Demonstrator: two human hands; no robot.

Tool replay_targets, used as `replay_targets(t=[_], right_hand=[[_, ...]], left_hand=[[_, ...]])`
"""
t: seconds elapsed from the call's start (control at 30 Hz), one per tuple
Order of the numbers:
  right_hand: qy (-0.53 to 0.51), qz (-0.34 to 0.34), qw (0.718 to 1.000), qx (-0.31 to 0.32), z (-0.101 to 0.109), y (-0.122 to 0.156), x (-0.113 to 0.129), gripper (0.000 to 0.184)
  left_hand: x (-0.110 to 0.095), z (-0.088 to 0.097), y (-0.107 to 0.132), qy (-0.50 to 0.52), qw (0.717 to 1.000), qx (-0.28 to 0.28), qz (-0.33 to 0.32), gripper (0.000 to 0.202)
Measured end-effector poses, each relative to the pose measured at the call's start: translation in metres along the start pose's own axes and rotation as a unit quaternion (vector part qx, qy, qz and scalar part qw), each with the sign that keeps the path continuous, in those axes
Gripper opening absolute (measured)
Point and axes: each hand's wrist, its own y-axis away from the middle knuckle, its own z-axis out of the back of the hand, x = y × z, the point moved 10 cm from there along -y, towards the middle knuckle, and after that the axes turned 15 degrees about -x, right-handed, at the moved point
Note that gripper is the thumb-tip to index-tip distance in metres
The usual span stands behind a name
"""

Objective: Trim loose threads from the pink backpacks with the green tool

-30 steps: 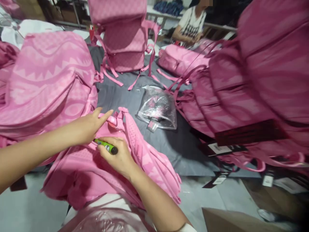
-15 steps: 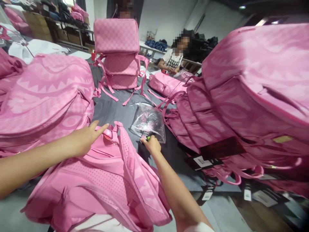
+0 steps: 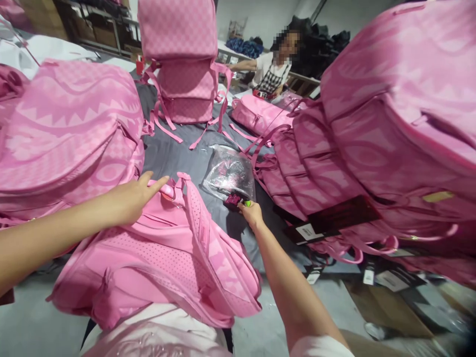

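Currently right hand (image 3: 252, 214) pinches small dark-pink piece (image 3: 233, 199) at clear plastic bag (image 3: 231, 168)'s near edge, green marker (image 3: 247, 203) mostly hidden in grip; left hand (image 3: 128, 202), fingers spread, at top of pink backpack (image 3: 159, 260).

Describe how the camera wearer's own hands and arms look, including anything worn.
The left hand and right hand are ungloved, with no jewellery showing. The left arm is bare where visible; the right arm is bare up to a white sleeve at the bottom edge.

A grey-covered worktop (image 3: 167, 153) carries a clear plastic bag (image 3: 231, 167), with a checked pink backpack (image 3: 188, 91) standing behind it and stacked pink backpacks (image 3: 353, 131) right of it.
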Motion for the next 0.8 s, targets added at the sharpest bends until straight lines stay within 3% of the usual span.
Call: replay_targets(t=[0.13, 0.27, 0.4, 0.53, 0.67, 0.8], right_hand=[[-0.005, -0.087, 0.996, 0.031, -0.005, 0.004, -0.006, 0.029], [-0.023, -0.114, 0.993, 0.037, 0.0, 0.01, 0.001, 0.03], [-0.026, -0.089, 0.996, -0.002, 0.025, 0.016, 0.004, 0.024], [-0.031, -0.015, 0.995, -0.089, 0.062, 0.022, 0.018, 0.013], [-0.075, 0.065, 0.989, -0.112, 0.081, 0.046, 0.056, 0.013], [-0.155, 0.189, 0.969, -0.048, 0.083, 0.105, 0.128, 0.02]], left_hand=[[-0.001, 0.002, 0.003, 0.004, 1.0, -0.006, -0.005, 0.093], [0.0, 0.004, 0.006, 0.0, 1.0, 0.0, 0.003, 0.094], [-0.001, 0.005, 0.004, 0.003, 1.0, -0.003, -0.004, 0.093], [0.0, 0.001, 0.003, 0.009, 1.0, 0.009, -0.001, 0.093], [0.0, 0.002, 0.003, 0.01, 1.0, 0.001, 0.002, 0.095], [-0.002, 0.005, 0.003, 0.016, 1.0, -0.007, 0.007, 0.097]])
